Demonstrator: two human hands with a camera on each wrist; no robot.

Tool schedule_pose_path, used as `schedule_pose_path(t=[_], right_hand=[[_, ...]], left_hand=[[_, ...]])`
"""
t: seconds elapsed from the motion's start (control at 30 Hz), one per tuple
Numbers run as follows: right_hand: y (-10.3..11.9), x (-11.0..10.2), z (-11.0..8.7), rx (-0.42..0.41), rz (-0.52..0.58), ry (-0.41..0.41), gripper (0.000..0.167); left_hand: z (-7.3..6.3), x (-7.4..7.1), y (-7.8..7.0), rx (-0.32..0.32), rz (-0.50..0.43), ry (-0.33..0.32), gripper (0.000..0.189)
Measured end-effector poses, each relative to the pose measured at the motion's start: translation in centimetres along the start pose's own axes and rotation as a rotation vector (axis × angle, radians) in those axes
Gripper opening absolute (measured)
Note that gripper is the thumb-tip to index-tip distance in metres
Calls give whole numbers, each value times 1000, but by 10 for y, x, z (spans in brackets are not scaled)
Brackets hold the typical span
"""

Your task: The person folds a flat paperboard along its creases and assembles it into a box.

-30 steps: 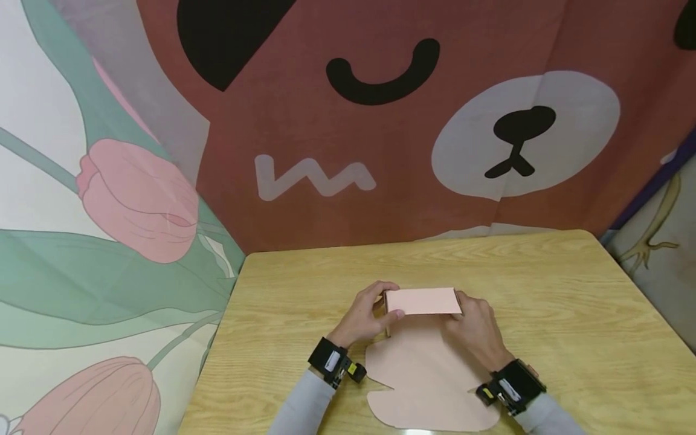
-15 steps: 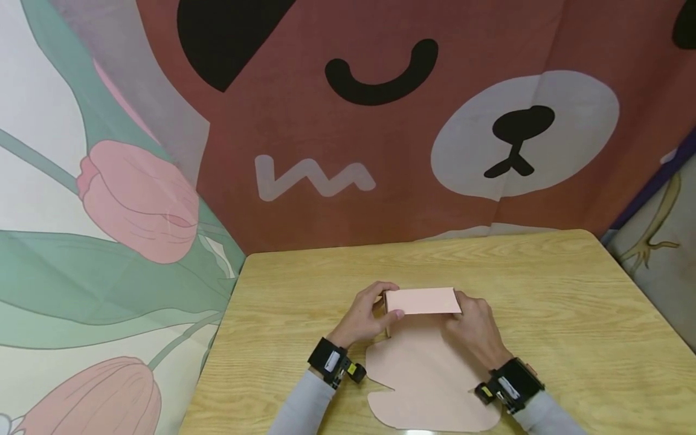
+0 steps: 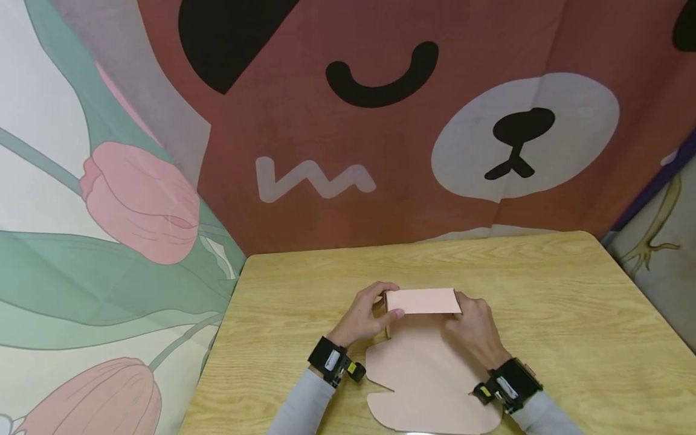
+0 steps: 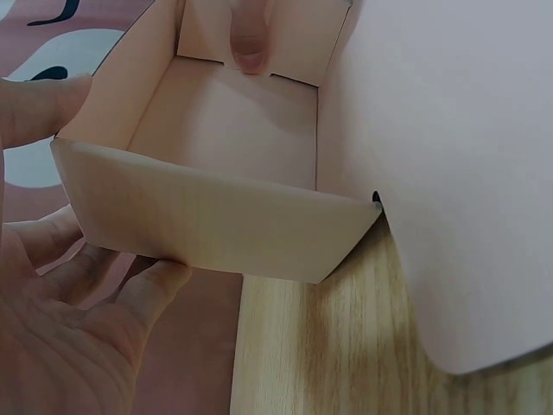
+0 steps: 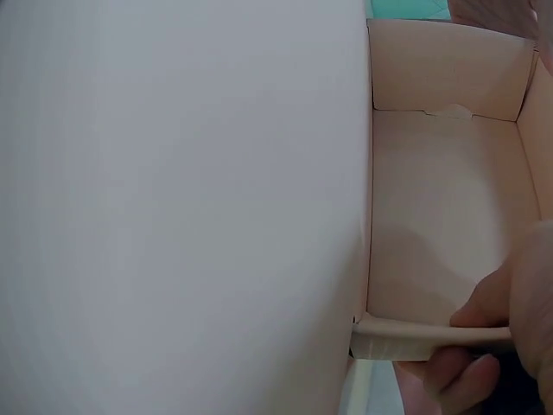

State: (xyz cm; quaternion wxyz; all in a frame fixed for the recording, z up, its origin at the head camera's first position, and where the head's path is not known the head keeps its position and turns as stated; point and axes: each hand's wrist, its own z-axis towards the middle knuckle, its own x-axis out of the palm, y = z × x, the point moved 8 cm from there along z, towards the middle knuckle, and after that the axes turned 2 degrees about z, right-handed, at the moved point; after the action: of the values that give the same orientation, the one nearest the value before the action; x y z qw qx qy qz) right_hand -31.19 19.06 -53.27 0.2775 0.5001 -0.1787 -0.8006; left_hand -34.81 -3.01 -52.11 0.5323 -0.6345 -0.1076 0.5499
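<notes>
A pale pink cardboard box [image 3: 421,301] is held up over the table, its long lid flap [image 3: 429,380] stretching toward the person. The left hand [image 3: 363,314] grips one end, its thumb at the edge of a long wall and its other fingers around the outside. At the opposite end, the right hand [image 3: 477,326] pinches the short wall. Its thumb [image 5: 486,298] is inside the box and its curled fingers [image 5: 462,380] are outside, as the right wrist view shows. Seen from the left wrist, the box interior [image 4: 229,121] holds only the right thumb [image 4: 249,39].
A wood-grain table [image 3: 283,290] lies under the hands. Behind it hangs a cloth [image 3: 402,133] printed with a bear face, and a tulip-patterned cloth [image 3: 141,205] hangs at the left. Each wrist wears a black camera strap [image 3: 331,361].
</notes>
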Motion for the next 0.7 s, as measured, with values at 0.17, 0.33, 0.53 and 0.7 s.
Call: schedule_pose_path(t=[0.17,0.33,0.53,0.7], right_hand=[[0,1,-1,15,6,-5,49],[-1,1,-1,29,7,-24,46],[-8,0,-2,92,-3,-34,39],[-13,1,-3,124,17,-8,31]], left_hand=[[-1,0,-1,0,2,4,53],[-1,0,-1,10,4,0,51],[0,0,0,13,-5,6,54],[0,-1,1,4,-11,16,56]])
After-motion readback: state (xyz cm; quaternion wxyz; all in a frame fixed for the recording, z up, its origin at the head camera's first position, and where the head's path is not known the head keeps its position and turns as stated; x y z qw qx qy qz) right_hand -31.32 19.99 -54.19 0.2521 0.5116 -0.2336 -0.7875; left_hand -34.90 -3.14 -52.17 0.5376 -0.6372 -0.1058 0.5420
